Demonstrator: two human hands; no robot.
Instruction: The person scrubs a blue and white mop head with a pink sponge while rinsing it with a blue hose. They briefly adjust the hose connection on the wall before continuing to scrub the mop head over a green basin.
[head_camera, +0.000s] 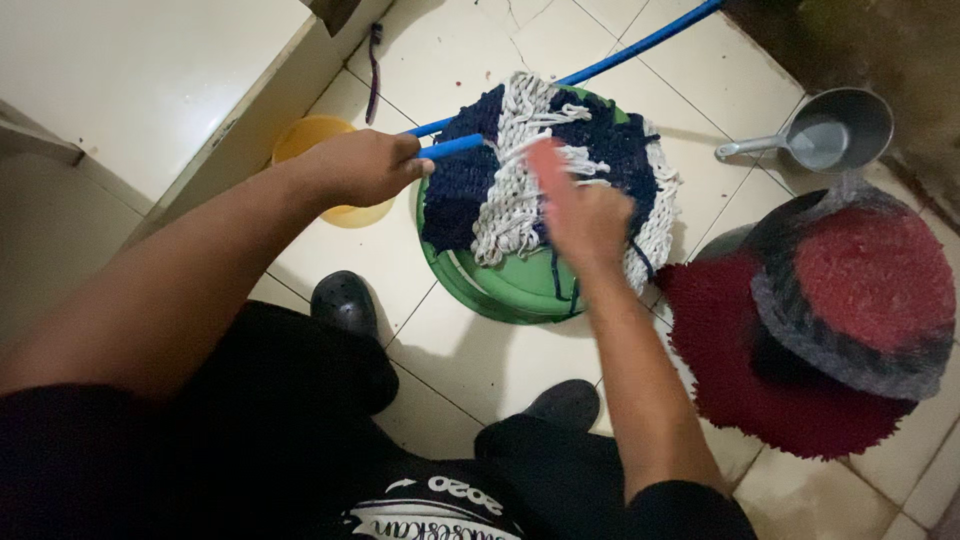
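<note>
My left hand (360, 165) is closed around the blue mop handle (640, 45), close to the mop head. The mop head (545, 165), made of dark blue and white strings, lies spread over a green bucket (500, 285) on the tiled floor. Blurred with motion, my right hand (580, 210) hovers over the strings with its fingers apart and holds nothing. Both forearms reach forward from the bottom of the view.
A yellow bowl (305, 135) sits behind my left hand beside a white cabinet (150, 80). A grey metal dipper (835, 130) lies at the right. Red and grey shaggy mats (850, 300) are heaped at the right. My black shoes (345, 300) stand below the bucket.
</note>
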